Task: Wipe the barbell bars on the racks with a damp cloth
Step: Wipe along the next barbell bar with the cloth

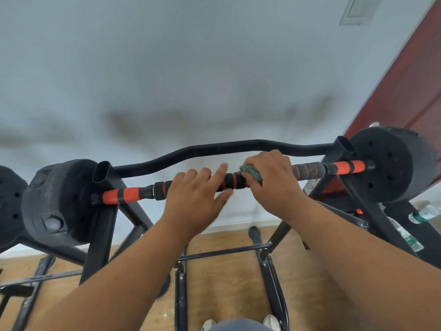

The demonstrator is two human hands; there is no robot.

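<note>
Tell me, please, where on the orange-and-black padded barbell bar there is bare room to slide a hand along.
On the orange-and-black padded barbell bar, free stretches lie between the left hand and the left black weight plate, and between the right hand and the right black weight plate. The middle is crowded: both hands and the green cloth.

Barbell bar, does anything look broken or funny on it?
Nothing looks broken. The barbell bar sits level on the rack, weights at both ends. The right hand grips the cloth round it.
</note>
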